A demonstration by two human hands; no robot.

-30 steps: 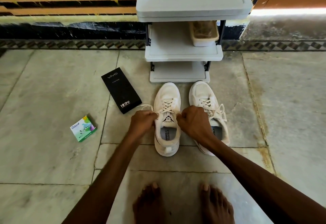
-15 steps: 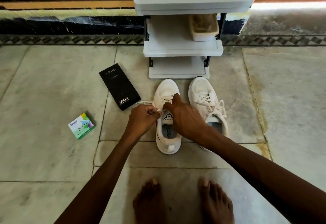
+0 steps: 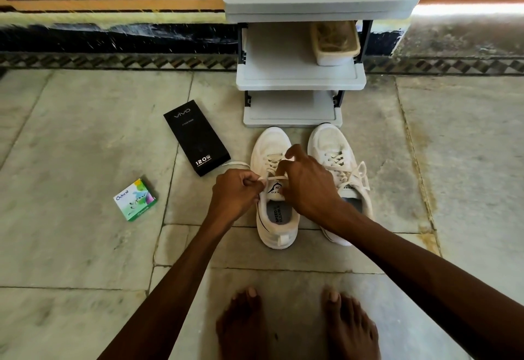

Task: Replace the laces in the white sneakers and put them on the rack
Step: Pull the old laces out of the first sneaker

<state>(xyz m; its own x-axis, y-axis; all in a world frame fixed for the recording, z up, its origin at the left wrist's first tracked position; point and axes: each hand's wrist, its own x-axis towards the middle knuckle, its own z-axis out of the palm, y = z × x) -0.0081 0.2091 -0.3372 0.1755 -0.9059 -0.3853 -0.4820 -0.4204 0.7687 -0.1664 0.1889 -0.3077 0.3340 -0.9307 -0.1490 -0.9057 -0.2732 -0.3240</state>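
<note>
White lace point(image 3: 272, 178) is pinched by left hand point(image 3: 236, 193) and right hand point(image 3: 307, 186) above sneaker point(image 3: 278, 227).

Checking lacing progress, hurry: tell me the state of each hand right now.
Left hand: closed, pinching the lace.
Right hand: closed, pinching the same lace above the sneaker.

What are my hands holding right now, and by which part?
Both pinch the lace of the sneaker nearest the black box: the left hand near its loose end, the right hand just above the tongue.
</note>
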